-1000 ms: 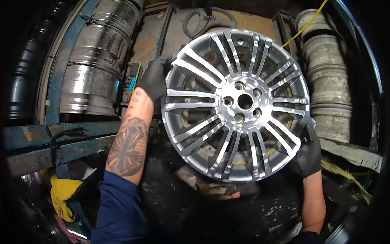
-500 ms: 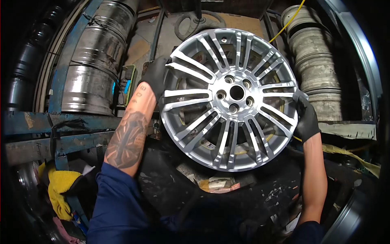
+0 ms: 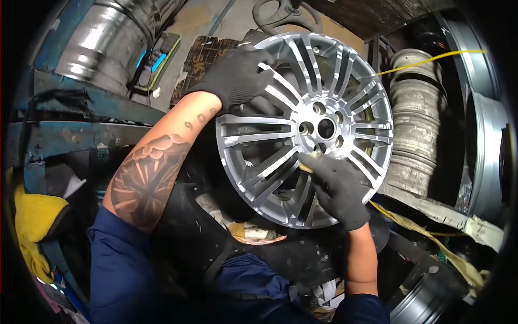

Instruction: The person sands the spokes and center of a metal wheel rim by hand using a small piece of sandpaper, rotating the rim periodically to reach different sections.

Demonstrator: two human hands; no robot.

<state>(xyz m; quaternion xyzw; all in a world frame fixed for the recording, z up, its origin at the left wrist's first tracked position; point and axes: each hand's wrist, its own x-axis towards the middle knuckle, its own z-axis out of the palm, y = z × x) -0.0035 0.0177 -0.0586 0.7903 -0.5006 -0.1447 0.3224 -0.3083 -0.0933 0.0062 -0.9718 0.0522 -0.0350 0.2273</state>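
A silver multi-spoke alloy wheel (image 3: 324, 97) is held up tilted, its spoked face towards me. My left hand (image 3: 237, 73), in a dark grey knit glove, is closed on its upper-left rim with fingertips over a spoke. My right hand (image 3: 340, 186), gloved alike, is in front of the lower spokes, just below the hub. Between its thumb and fingers is a small pale yellow folded piece (image 3: 306, 163), pressed close to the base of a spoke. Its material cannot be made out, and the hand hides part of the lower-right spokes.
Bare wheel barrels are stacked at the left (image 3: 102, 48) and right (image 3: 413, 119). A steering wheel (image 3: 286, 16) lies at the back. Blue metal beams (image 3: 70, 143) run along the left, with a yellow glove (image 3: 38, 216) below. A yellow hose (image 3: 431, 62) crosses the right side.
My right hand has left the wheel's right edge and moved inward to the spokes below the hub. My left hand now reaches further over the upper-left rim. The view has turned and shifted.
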